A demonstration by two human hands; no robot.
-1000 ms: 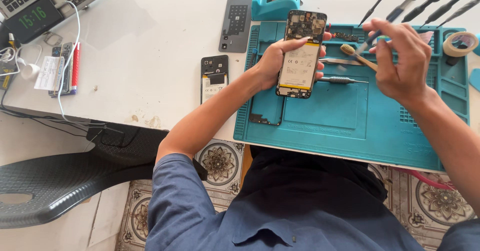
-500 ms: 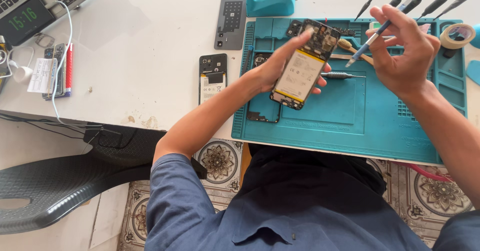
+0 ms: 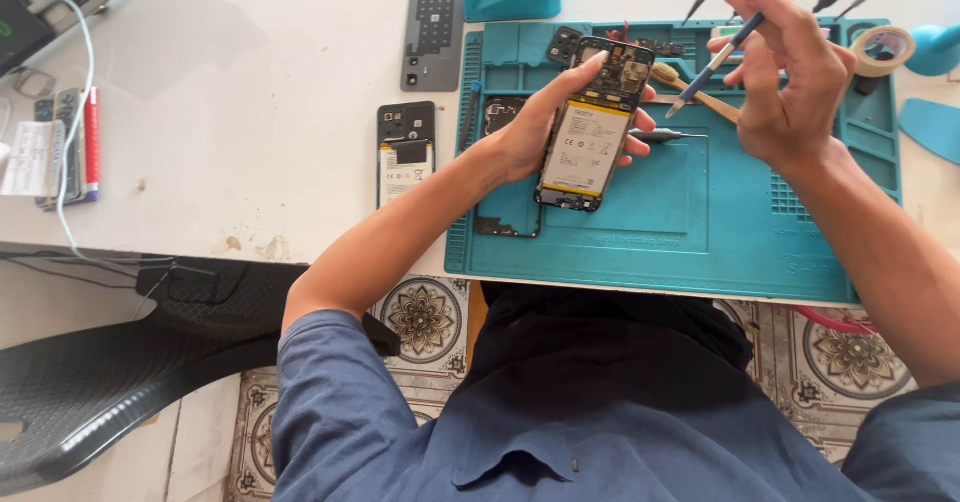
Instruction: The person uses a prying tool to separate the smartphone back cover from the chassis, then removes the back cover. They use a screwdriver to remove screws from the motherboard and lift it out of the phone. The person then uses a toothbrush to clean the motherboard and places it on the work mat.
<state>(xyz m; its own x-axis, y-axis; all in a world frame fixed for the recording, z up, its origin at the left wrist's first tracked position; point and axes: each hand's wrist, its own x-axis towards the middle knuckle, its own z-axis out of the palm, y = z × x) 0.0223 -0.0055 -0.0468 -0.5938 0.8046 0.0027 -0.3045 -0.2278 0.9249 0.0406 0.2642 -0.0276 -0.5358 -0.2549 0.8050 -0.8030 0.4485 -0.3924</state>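
left hand: grip holding opened phone, back side up, tilted above the teal mat | right hand: grip pinching blue-handled screwdriver, tip near phone's top | second opened phone lies on desk

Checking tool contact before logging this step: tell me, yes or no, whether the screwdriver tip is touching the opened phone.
No. The screwdriver in the right hand has its tip over the blue mat, clear of the opened phone held by the left hand.
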